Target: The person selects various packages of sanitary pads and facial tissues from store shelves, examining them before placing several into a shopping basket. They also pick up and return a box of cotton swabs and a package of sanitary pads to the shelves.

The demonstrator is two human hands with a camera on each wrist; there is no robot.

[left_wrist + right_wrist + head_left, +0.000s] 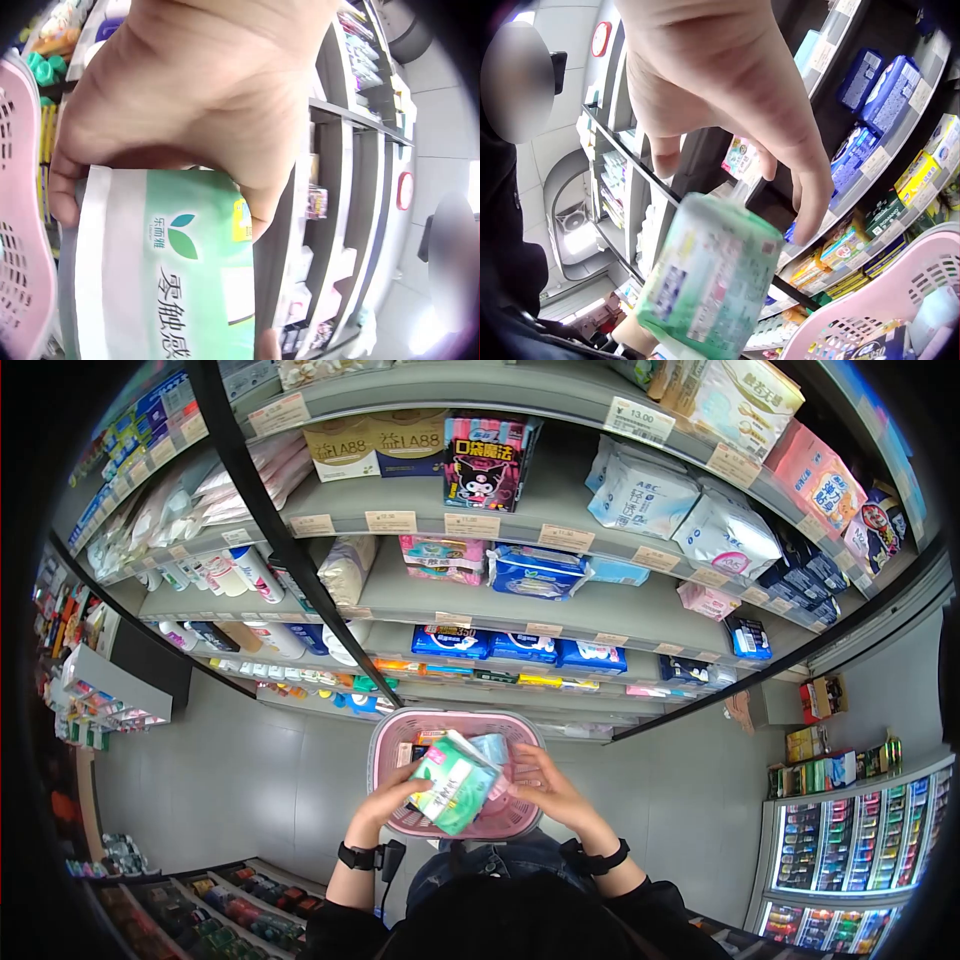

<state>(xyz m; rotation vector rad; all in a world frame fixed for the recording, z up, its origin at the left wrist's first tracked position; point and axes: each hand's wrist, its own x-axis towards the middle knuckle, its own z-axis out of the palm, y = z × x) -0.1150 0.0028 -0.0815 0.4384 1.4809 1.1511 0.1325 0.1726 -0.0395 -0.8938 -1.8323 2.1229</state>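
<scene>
A green and white soft package (456,784) is held over the pink basket (384,822) in the head view. The left hand (388,794) grips its left end, thumb on one face; in the left wrist view that hand (202,97) pinches the package (172,270) between thumb and fingers. The right hand (552,794) is beside the package's right side, fingers spread. In the right wrist view the right hand (727,97) has its fingers apart above the package (712,277), with nothing held between them.
Inside the basket lie a light blue pack (490,748) and small boxes. Shelves of packaged goods (520,650) stand just ahead. Bottle racks (230,905) are behind at the left, and a lit drinks cooler (850,840) stands at the right.
</scene>
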